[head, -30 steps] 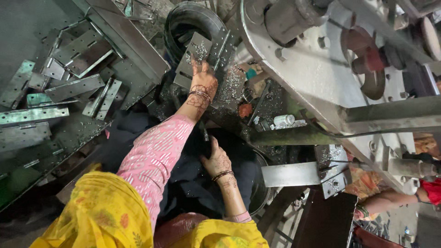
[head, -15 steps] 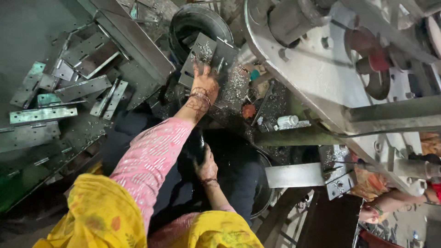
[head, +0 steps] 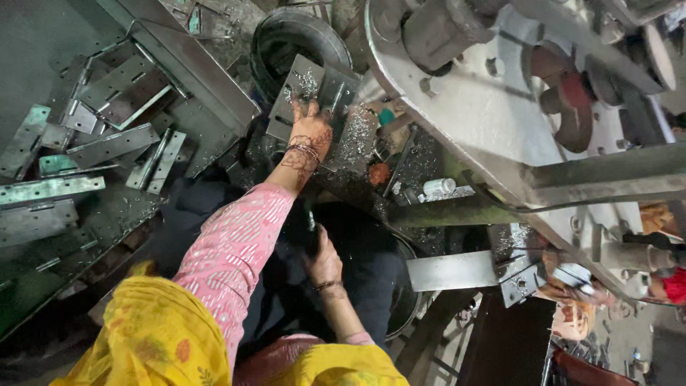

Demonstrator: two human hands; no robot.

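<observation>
L hand (head: 312, 134) reaches far, fingers spread flat on a grey metal plate (head: 304, 91) that lies tilted on the machine bed, just near of a black tyre-like ring (head: 300, 39). Grip not closed on it; palm and fingertips press on the plate's near edge. Bangles at the wrist, pink sleeve (head: 232, 250) behind. Metal swarf (head: 356, 136) scattered on plate and bed, right of the hand.

R hand (head: 325, 263) sits near, low in the scene, over dark cloth beside a dark round tub (head: 400, 300). Fingers curled round a dark thing at its far end; too dark to tell what, or how tight the grip is.

Left side: a sloped steel tray (head: 200, 78) w/ a heap of flat hinge-like metal strips (head: 107, 146), some greenish. Right & far: big grey press machine frame (head: 486, 114) w/ bolts. Small white bottle (head: 438, 186) lies on the bed near an orange blob. A bare steel plate (head: 450, 271) sticks out right of the tub. Yellow cloth (head: 150, 336) at near edge.
</observation>
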